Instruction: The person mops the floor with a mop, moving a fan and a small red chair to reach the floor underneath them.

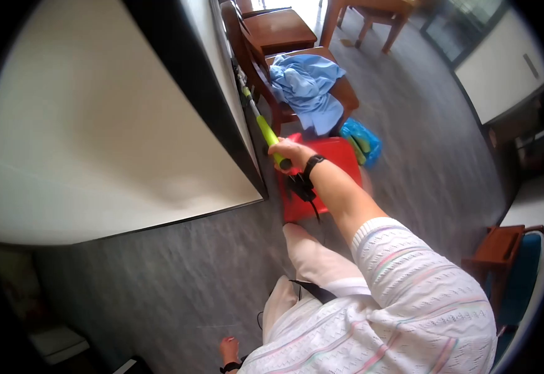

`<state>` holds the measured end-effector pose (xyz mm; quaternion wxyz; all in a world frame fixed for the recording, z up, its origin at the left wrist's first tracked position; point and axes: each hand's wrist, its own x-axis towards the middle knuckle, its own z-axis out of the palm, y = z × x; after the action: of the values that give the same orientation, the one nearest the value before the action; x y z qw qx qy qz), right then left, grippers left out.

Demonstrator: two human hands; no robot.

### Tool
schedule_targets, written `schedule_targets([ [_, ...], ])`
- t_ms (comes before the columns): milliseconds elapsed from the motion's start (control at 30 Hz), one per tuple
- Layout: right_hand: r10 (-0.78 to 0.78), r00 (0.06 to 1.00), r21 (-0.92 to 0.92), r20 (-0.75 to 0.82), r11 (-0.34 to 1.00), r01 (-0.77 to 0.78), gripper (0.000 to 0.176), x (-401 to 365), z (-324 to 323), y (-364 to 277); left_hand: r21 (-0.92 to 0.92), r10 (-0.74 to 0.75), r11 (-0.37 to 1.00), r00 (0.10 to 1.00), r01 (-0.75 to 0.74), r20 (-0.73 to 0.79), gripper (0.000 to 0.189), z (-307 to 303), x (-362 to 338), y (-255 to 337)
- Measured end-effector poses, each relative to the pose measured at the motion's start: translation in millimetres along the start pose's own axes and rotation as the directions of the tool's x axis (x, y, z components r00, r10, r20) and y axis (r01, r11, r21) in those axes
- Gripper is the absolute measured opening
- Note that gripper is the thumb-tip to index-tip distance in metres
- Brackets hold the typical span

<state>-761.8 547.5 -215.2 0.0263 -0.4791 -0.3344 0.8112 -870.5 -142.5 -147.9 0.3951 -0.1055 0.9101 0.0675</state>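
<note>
My right hand (290, 153), with a black band on its wrist, is closed around the lime-green grip of a pole (267, 129). The pole slants away beside the wall toward the chairs, and its far end is hard to make out. Under this hand is a red plastic stool (340, 156), with a black object and cord (303, 187) in front of it. My left hand (229, 347) hangs low by my side at the bottom edge, also banded at the wrist. It is small in view and its fingers do not show clearly.
A blue cloth (309, 84) lies on a wooden chair (345, 93); a second chair (278, 28) and a wooden table (371, 7) stand behind. A blue plastic bag (365, 140) sits beside the stool. The white panel (97, 137) borders the left; another wooden chair (496, 246) is at right.
</note>
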Motion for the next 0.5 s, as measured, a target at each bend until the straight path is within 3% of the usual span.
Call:
schedule_targets([
  [200,0.099,0.992,0.059,-0.076,0.994,-0.095,0.026,-34.0,-7.9,42.9,0.099,0.118,0.988,0.993,-0.119,0.011,0.026,-23.8,34.3,36.6],
  [267,0.124,0.990,-0.004,0.060,0.992,-0.124,0.033,-38.5,-20.5,58.4,0.125,0.180,0.976,0.984,-0.178,-0.003,0.025,-45.9,52.0,42.0],
  [300,0.083,0.995,0.007,-0.052,0.997,-0.082,0.030,-44.8,-14.0,65.8,0.044,0.145,0.988,0.989,-0.146,0.036,0.028,-59.7,63.4,50.1],
  [367,0.052,0.998,0.030,-0.025,0.998,-0.051,0.029,-56.4,-15.8,97.4,-0.017,0.128,0.992,0.988,-0.127,0.084,0.031,-82.0,81.6,64.0],
  [433,0.087,0.996,0.060,-0.007,0.995,-0.086,0.029,-89.0,-10.8,112.7,0.336,0.179,0.920,0.979,-0.203,0.101,0.031,-99.6,97.5,79.5],
  [500,0.099,0.995,0.021,-0.023,0.995,-0.099,0.033,-117.7,-8.3,131.5,0.475,0.277,0.816,0.944,-0.331,0.181,0.031,-98.1,116.6,108.2],
])
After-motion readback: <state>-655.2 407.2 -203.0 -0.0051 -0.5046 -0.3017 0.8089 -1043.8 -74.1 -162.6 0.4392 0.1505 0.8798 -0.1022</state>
